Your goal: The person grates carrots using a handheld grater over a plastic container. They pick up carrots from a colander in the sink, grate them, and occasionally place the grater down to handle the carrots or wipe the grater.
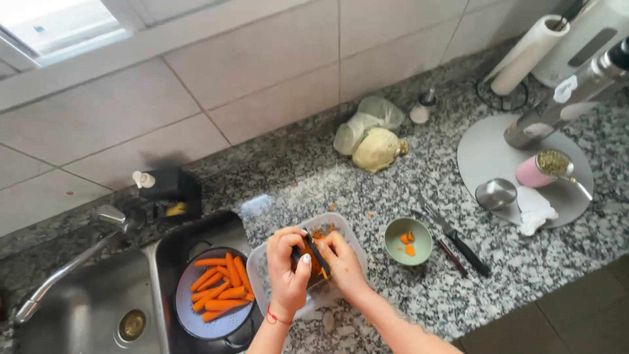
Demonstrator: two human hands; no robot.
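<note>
My left hand (287, 265) and my right hand (343, 263) meet over a clear plastic container (343, 231) on the granite counter. Between them is a piece of orange carrot (312, 261) and a black-handled peeler (316, 250). The left hand appears to grip the carrot, the right hand the peeler; the exact split is partly hidden by the fingers. Orange peelings (319, 233) lie in the container's far end. A colander (213, 322) with several peeled carrots (221, 287) sits in the sink, left of my left hand.
A small green bowl (407, 244) with carrot bits stands right of the container, a fork and knife (458, 241) beyond it. Cabbage (377, 149) lies near the tiled wall. A round grey tray (488, 152) holds a pink cup and metal lid. Faucet (62, 270) at left.
</note>
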